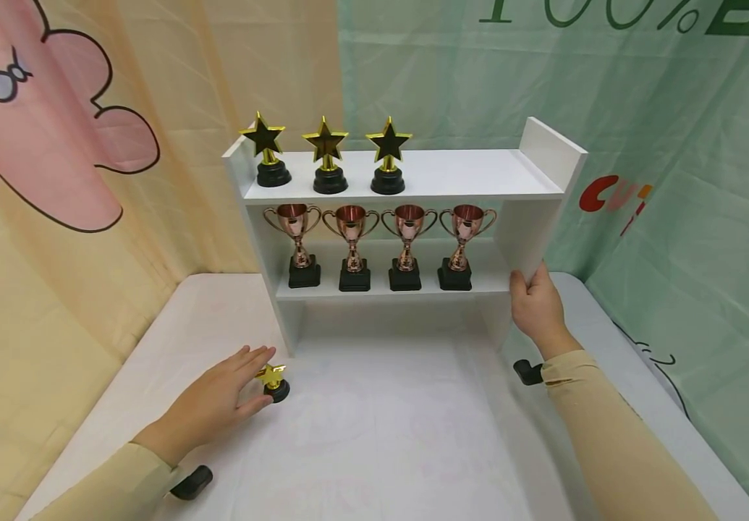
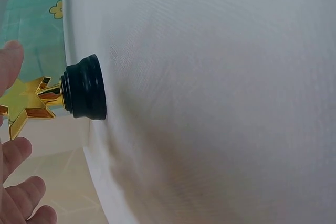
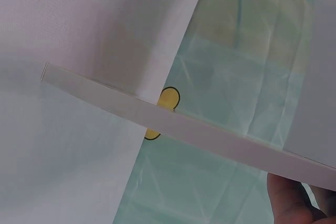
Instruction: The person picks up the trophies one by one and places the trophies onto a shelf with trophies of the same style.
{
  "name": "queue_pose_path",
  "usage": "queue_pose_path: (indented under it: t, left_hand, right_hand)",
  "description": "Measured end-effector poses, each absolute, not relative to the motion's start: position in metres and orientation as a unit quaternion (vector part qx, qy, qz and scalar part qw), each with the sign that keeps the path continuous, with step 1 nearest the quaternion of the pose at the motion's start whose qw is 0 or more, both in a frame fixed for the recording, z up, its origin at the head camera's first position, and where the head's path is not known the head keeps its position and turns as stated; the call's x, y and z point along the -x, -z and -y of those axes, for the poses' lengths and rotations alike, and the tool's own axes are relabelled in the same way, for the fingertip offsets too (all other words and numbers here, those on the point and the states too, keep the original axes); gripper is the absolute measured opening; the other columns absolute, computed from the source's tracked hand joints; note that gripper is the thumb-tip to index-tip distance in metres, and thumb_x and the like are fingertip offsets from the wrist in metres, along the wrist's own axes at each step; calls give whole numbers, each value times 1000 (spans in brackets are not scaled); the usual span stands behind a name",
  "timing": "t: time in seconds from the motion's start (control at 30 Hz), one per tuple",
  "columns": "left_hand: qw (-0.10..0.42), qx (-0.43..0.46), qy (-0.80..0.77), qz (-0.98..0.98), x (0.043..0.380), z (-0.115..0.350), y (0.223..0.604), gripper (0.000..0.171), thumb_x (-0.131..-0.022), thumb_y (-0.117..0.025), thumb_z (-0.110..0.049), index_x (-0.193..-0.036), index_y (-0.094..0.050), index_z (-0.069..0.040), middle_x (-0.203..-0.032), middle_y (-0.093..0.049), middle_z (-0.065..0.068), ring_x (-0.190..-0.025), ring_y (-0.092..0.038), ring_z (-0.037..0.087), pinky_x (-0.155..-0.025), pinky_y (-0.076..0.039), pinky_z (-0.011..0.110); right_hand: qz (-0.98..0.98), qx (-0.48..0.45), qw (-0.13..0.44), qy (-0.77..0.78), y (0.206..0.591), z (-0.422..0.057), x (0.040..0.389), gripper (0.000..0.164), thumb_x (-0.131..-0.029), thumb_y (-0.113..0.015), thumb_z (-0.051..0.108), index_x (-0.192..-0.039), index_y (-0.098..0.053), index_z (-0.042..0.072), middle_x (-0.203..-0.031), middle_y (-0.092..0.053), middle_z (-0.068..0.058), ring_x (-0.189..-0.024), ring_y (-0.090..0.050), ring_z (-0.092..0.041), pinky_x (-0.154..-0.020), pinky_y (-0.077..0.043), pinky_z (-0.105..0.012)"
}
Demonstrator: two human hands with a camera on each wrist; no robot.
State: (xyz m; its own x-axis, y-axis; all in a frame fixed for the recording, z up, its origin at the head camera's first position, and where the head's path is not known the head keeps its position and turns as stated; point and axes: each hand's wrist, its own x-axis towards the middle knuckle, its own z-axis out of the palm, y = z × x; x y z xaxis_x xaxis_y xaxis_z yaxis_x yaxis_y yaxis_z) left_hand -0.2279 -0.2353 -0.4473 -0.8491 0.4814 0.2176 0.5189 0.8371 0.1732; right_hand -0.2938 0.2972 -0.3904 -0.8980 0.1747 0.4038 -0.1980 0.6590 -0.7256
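Note:
A small gold star trophy [image 1: 273, 378] with a round black base stands upright on the white table, left of the shelf's foot. My left hand [image 1: 221, 394] is around it from the left, fingers extended and thumb apart. In the left wrist view the star trophy [image 2: 50, 95] shows between the thumb and the other fingers [image 2: 18, 156], its base on the cloth. With my right hand [image 1: 539, 307] I hold the right side panel of the white shelf [image 1: 546, 217] by its front edge. The right wrist view has fingertips [image 3: 291, 198] against that panel [image 3: 210, 140].
Three gold star trophies [image 1: 325, 148] line the shelf's top board from the left. Several copper two-handled cups [image 1: 352, 246] on black bases fill the board below. Printed curtains [image 1: 452, 79] hang behind and at both sides. A dark cord [image 1: 663, 362] runs at the right.

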Motion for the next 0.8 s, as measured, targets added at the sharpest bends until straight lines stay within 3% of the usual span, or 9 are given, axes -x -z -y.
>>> queue_pose_path:
  t: [0.3, 0.57, 0.8]
  left_hand:
    - [80, 263, 116, 954, 229, 234, 447, 68, -98, -75, -33, -157, -50, -10, -156, -57, 13, -144, -53, 41, -113, -48, 60]
    - [86, 267, 104, 954, 228, 231, 446, 56, -101, -71, -21, -154, -55, -12, -142, -69, 11, -126, -69, 33, -102, -58, 51]
    - [96, 251, 122, 955, 230, 231, 448, 49, -98, -73, -12, -146, -63, -16, -137, -73, 5, -120, -73, 29, -99, -60, 48]
  right_hand:
    - [881, -8, 221, -419, 389, -297, 293, 51, -114, -35, 32, -155, -35, 2, -146, -53, -34, -132, -54, -56, -106, -44, -74]
    - [878, -11, 222, -423, 389, -295, 293, 51, -114, -35, 32, -154, -36, 1, -146, -53, -34, -132, -54, -56, -107, -43, -74]
    - [879, -12, 221, -423, 389, -296, 293, 51, -114, -34, 32, -155, -35, 1, -145, -53, -34, -132, -53, -55, -107, -42, -74]
